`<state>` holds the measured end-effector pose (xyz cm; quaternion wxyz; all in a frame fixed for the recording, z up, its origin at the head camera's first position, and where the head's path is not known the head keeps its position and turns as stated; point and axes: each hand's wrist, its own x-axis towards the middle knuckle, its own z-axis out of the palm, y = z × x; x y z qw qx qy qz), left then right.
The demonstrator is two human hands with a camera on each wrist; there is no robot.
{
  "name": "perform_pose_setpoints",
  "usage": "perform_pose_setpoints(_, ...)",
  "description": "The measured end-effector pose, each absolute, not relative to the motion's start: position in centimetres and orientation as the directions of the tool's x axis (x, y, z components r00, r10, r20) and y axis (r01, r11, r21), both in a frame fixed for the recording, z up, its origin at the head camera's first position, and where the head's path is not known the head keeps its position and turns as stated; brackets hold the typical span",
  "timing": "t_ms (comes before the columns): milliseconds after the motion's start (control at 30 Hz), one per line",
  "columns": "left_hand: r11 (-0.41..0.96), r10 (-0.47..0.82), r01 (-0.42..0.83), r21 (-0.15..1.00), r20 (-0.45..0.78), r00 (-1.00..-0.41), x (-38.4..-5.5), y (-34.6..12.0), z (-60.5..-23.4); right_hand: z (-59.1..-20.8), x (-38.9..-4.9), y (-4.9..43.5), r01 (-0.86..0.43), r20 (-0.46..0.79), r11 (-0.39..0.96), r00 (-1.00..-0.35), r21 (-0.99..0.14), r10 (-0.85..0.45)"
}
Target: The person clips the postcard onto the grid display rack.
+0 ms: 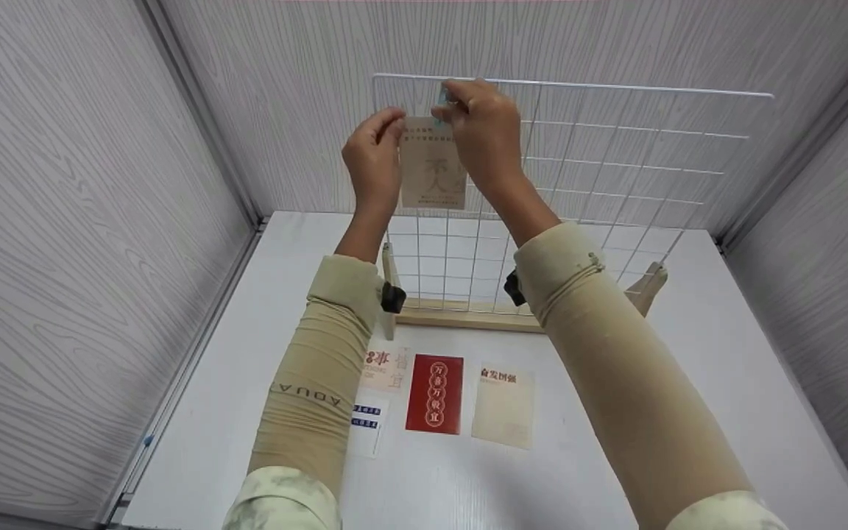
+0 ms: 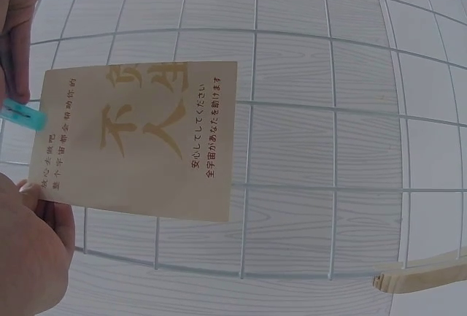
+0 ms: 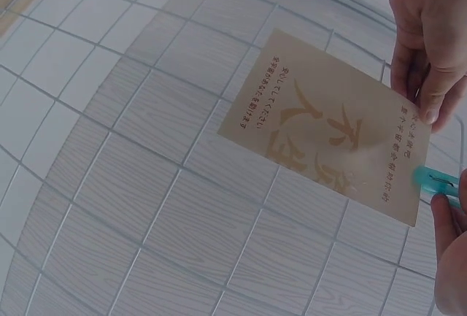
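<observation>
A beige printed card (image 1: 431, 173) hangs in front of the upper left of a white wire grid panel (image 1: 615, 169). My left hand (image 1: 376, 154) pinches the card's upper left corner between thumb and fingers. With thumb and fingers my right hand (image 1: 486, 129) holds a teal clothespin (image 3: 436, 181) at the card's top edge. The tip of the clothespin overlaps that edge in the left wrist view. Brown characters on the card face me, and its lower part hangs free before the wires.
Wooden feet (image 1: 645, 287) and a wooden bar (image 1: 468, 316) support the grid on a white table (image 1: 210, 412). A red card (image 1: 435, 394), a cream card (image 1: 503, 408), a pinkish card (image 1: 387, 372) and a white-and-blue card (image 1: 366, 430) lie before it. Grey wood-grain walls (image 1: 63, 221) stand around.
</observation>
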<state>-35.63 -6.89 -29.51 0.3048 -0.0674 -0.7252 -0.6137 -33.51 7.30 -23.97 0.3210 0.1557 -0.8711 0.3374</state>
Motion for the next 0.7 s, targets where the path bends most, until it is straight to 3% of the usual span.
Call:
perform_pose_setpoints(267, 0.221, -0.266, 0.482, 0.848, 0.528, -0.806, -35.60, -6.82, -29.59, -24.12, -33.52, 7.39, -0.467, 0.638, 0.717, -0.769, -0.518, -0.040)
perform_pose_setpoints(700, 0.232, -0.249, 0.500, 0.834, 0.548, -0.798, -35.43, -6.76, -29.98, -24.22, -33.89, 7.51, -0.477, 0.630, 0.748, -0.770, -0.462, -0.102)
